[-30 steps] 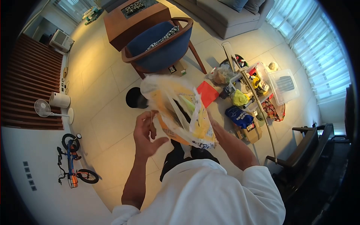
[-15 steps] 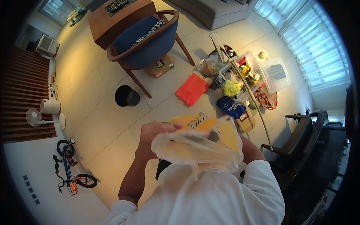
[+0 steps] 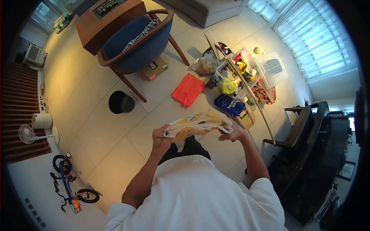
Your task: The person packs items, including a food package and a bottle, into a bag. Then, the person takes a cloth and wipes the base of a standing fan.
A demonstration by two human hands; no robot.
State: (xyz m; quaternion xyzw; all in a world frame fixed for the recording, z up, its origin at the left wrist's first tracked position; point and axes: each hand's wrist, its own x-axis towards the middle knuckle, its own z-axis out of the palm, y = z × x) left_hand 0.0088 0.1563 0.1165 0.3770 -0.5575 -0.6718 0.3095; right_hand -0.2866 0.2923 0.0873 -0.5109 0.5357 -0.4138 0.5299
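Observation:
A white and yellow plastic bag [image 3: 196, 125] with printed lettering is stretched sideways in front of my body. My left hand [image 3: 162, 136] is closed on its left end. At the other end, my right hand [image 3: 233, 133] grips the bag's edge, with some fingers pointing inward below it. The bag looks flattened and crumpled; whether anything is inside, I cannot tell. Beyond it on the floor lies a folded red cloth or bag [image 3: 188, 89]. A blue bag [image 3: 229, 104] with white print sits to the right, nearest my right hand.
A black bin [image 3: 121, 102] stands left of the red item. Behind it is a blue wooden-armed chair [image 3: 135, 42]. Right of centre are a clear tub lid [image 3: 273, 69], a long pole [image 3: 248, 86], a cardboard box [image 3: 246, 120] and assorted items. A dark bench [image 3: 296, 127] stands far right.
The bag has gone from puffed out close to my chest to flatter and farther forward. My right hand, hidden behind it before, now shows at its right end.

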